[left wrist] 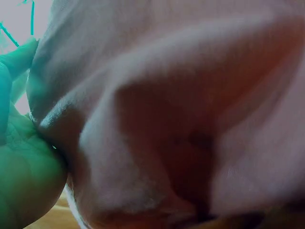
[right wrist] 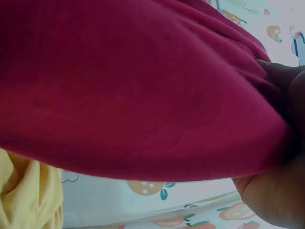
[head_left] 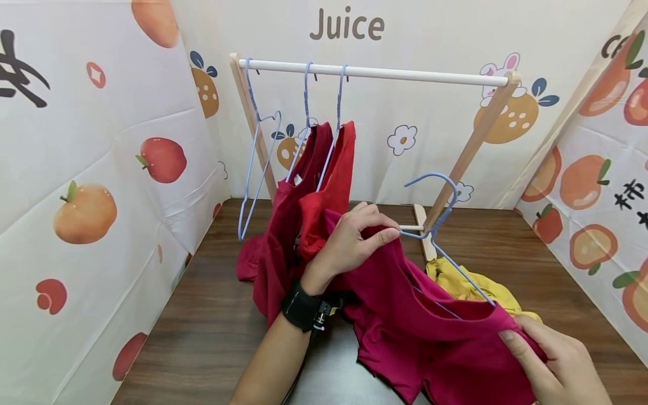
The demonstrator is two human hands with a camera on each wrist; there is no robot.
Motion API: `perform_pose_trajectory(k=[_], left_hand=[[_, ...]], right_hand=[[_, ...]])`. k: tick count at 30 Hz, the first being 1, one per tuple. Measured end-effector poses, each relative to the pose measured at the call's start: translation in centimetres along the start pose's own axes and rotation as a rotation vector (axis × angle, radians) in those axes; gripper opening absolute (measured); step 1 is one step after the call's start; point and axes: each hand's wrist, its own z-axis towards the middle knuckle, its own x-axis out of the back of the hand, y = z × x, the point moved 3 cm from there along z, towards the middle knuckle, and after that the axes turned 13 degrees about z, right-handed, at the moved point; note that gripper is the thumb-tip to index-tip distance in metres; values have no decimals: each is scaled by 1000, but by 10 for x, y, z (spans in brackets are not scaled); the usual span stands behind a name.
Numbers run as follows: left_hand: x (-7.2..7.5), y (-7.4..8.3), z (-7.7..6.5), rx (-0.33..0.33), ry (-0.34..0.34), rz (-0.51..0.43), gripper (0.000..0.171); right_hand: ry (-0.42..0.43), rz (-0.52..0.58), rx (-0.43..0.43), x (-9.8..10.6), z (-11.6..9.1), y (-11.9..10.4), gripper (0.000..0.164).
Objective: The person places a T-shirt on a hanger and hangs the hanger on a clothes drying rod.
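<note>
A magenta garment (head_left: 430,315) hangs between my two hands, with a blue hanger (head_left: 458,267) inside its neck opening and the hook standing up above it. My left hand (head_left: 356,239) pinches one shoulder of the garment, thumb on top. At the other shoulder, my right hand (head_left: 554,357) grips the cloth between thumb and fingers. The left wrist view is mostly filled by the garment's fabric (left wrist: 190,95), dim and off in colour. In the right wrist view the magenta cloth (right wrist: 143,95) stretches from the right hand's thumb and fingers.
Behind stands a rack with a white rail (head_left: 405,75) and wooden posts. On it hang a bare blue hanger (head_left: 248,185), a dark red garment (head_left: 283,236) and a bright red garment (head_left: 336,180). Yellow cloth (head_left: 468,281) lies on the brown table (head_left: 202,337) behind the magenta garment.
</note>
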Motion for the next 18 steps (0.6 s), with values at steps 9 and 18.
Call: perform_pose_trajectory(k=[9,18], left_hand=[[13,-18,-1,87,-10,216,13],[16,-22,-1,97,10,211,14]], right_hand=[[96,-17,-154,16,-7,-6,26],[-60,175,-319,36,-27,29,35]])
